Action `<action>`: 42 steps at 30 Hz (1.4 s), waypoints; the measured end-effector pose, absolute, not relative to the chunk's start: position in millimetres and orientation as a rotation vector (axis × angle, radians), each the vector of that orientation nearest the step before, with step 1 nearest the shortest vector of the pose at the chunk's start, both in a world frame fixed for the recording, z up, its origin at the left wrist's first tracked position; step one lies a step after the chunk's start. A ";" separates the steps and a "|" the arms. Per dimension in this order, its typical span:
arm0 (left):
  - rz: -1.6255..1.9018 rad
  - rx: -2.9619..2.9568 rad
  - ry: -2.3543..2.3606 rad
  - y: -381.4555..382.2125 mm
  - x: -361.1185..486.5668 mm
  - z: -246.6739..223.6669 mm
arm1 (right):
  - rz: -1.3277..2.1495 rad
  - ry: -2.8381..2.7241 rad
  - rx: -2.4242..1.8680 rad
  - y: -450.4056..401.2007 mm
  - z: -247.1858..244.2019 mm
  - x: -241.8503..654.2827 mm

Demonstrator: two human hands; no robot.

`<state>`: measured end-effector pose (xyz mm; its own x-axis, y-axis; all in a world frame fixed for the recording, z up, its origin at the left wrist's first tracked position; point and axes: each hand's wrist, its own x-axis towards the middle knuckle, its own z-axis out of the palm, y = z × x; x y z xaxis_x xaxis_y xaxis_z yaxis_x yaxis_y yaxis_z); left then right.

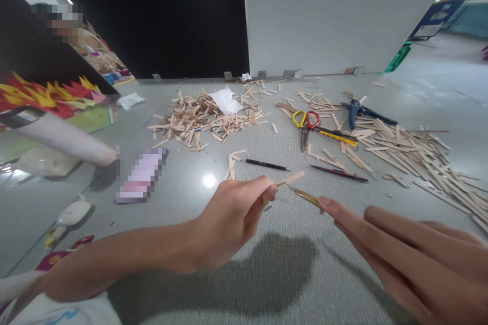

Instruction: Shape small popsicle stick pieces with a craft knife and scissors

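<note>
My left hand (238,208) is closed in a pinch on a short flat wooden craft stick (295,177), which points up and to the right. From the right reaches my right hand (407,259), its fingers long and close together, gripping the end of a slim yellow-brown tool (308,197) with a thin tip. That tip is right at the stick, touching it or very near; I cannot tell which. Just beyond the hands lie a black pen (268,164) and a dark red pen (339,173). Some cut stick pieces (231,165) lie beyond my left hand.
A heap of wooden pieces (190,119) bears a crumpled white tissue (226,100). Scissors with yellow and red handles (305,129), a yellow-black cutter (337,135), dark blue pliers (354,111) and long sticks (427,160) lie right. Left are a white tube (68,137) and a blurred-out rectangle (142,175).
</note>
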<state>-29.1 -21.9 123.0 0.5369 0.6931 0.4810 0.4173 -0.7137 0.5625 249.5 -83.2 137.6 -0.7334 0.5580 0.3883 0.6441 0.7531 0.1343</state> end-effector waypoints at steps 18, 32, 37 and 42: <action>0.884 2.190 0.910 -15.5 -24.5 111.0 | -0.502 -2.602 -0.813 -65.3 151.2 240.2; 0.375 1.814 0.899 -8.2 -22.2 117.3 | -0.773 -2.765 -0.706 -70.5 151.6 231.3; 0.438 1.863 0.895 -3.8 -12.9 82.4 | -0.796 -2.789 -0.759 -62.2 129.4 233.5; 0.311 1.833 0.857 8.9 -11.2 56.5 | -0.808 -2.805 -0.703 -37.1 91.4 246.0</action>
